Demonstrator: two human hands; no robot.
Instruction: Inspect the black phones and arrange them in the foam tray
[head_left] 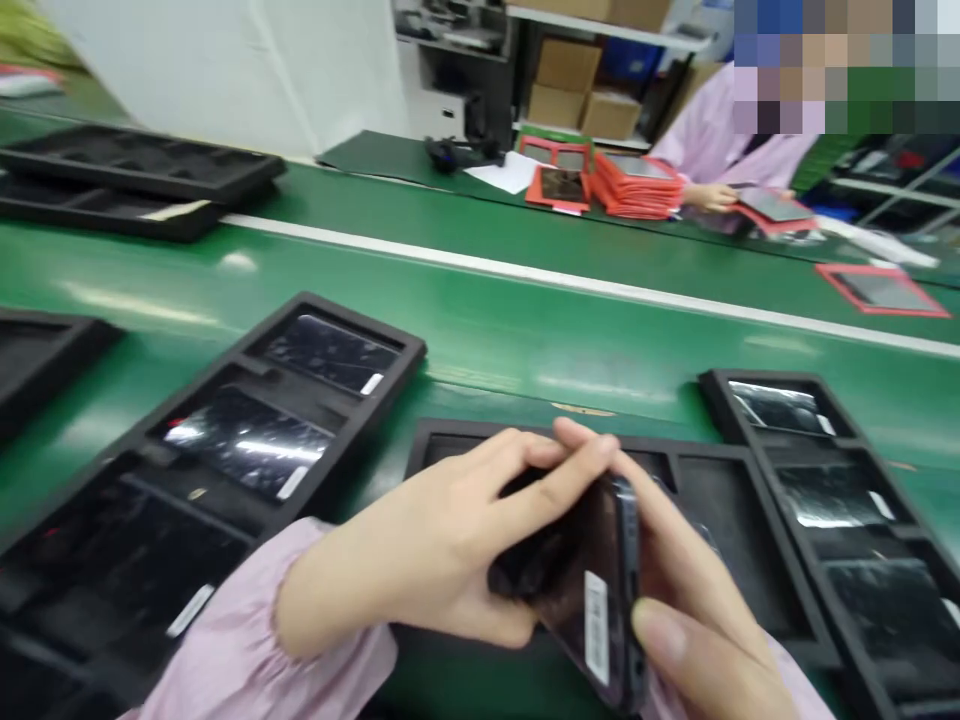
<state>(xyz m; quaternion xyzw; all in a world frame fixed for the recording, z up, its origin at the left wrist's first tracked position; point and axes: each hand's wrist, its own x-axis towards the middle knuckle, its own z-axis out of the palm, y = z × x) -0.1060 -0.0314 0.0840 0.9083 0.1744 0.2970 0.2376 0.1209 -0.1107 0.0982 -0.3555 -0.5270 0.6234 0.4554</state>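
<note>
A smartphone [581, 600] with a dark glossy face and a white barcode label [596, 628] is tilted on edge in front of me. My right hand [697, 590] grips it along its right edge, thumb near the lower corner and fingers behind. My left hand [442, 530] is curled round a rounded black object [514, 575] held against the phone's face; the hand hides most of it, so its kind is unclear. The left fingertips meet the right ones at the phone's top. Beneath both hands lies a black compartment tray [739, 530], partly covered by them.
Black trays holding labelled phones stand left [341, 440] and right [765, 450]. More black trays [142, 165] are stacked at the far left. Across the green bench [495, 320], a person in a pink sleeve [697, 120] handles a red-framed panel beside a stack of red-edged panels [637, 190].
</note>
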